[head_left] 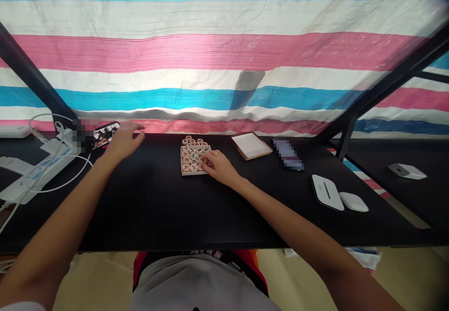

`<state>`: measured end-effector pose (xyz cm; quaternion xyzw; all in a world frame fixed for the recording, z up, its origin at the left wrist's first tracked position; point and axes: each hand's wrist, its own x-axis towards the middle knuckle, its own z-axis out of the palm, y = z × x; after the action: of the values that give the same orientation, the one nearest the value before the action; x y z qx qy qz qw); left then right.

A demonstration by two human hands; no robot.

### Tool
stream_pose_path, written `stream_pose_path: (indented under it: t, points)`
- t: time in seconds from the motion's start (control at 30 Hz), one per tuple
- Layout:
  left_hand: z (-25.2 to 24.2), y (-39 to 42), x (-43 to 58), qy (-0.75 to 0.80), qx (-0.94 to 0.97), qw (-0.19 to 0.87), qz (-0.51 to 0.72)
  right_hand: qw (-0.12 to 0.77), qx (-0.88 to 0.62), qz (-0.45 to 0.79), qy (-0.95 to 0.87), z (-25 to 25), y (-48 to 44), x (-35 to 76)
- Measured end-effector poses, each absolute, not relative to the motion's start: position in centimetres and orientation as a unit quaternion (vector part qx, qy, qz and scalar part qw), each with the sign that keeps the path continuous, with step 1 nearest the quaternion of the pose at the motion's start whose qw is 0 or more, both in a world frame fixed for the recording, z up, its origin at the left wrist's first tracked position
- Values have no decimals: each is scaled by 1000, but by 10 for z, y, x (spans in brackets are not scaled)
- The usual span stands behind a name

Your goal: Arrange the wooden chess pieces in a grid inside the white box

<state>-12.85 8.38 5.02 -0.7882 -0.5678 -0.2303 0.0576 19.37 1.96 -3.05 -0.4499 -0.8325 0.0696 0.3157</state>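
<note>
A shallow white box [195, 173] stands on the black table, filled with rows of round Chinese chess pieces [192, 161] marked in red and black characters. Several more loose pieces [189, 140] lie against its far edge. My right hand [221, 167], a ring on one finger, reaches over the box's right side; its fingers are curled down on a chess piece there, mostly hidden by them. Held over the table to the left, my left hand [122, 141] has its fingers stretched out and nothing in them. It is close to a dark phone-like object [104, 134].
A box lid [251, 146] lies right of the pieces, beside a blurred phone [288, 154]. Two white devices, a flat one [327, 192] and a rounded one [354, 202], sit farther right. A power strip [38, 173] with white cables crosses the left end. Striped sheeting [210, 49] hangs behind.
</note>
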Motion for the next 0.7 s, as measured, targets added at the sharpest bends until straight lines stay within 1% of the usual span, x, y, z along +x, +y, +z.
stream_pose_path:
  t: [0.07, 0.13, 0.2, 0.27, 0.4, 0.47, 0.6, 0.7]
  points:
    - [49, 110, -160, -625, -753, 109, -174, 305, -448, 63, -838, -32, 20, 194]
    - [45, 127, -186, -672, -723, 122, -103, 298, -441, 62, -844, -32, 19, 196]
    - [41, 135, -202, -704, -697, 119, -69, 299, -437, 64, -846, -32, 18, 199]
    - [40, 137, -209, -719, -682, 124, -54, 303, -435, 68, -845, -32, 18, 203]
    - [43, 139, -210, -733, -655, 169, -77, 303, -433, 77, -845, -34, 18, 208]
    - [46, 143, -213, -744, -648, 154, -65, 304, -436, 78, -844, -35, 19, 209]
    - [48, 153, -225, -769, -635, 67, 25, 307, -438, 84, -841, -37, 19, 208]
    - [45, 158, -234, -760, -646, 47, 48, 302, -441, 85, -841, -38, 18, 208]
